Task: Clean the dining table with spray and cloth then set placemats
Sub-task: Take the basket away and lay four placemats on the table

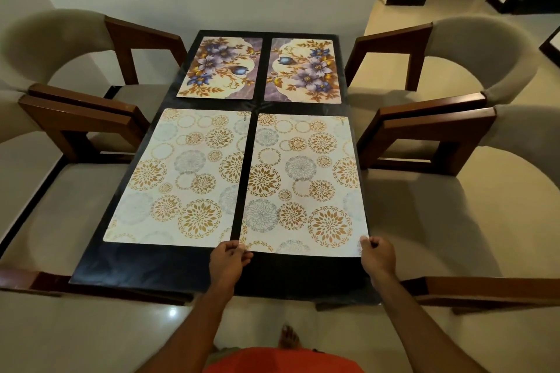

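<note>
I held the near right placemat (pixel 303 185) by its 2 near corners, flat on the dark surface (pixel 145 266): my left hand (pixel 228 260) had its fingers (pixel 239 251) pinched on the left corner, my right hand (pixel 377 254) gripped the right corner. Just beside it lay a matching circle-patterned placemat (pixel 178 175). Beyond sat 2 floral placemats (pixel 219 68). 4 chairs (pixel 454 142) flanked the surface.

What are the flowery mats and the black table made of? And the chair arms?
The flowery mats look like thin printed plastic: flat with a faint sheen. The black table has a glossy top, perhaps glass or polished stone; it reflects light. The chair arms look like brown varnished wood, with smooth squared edges.
</note>
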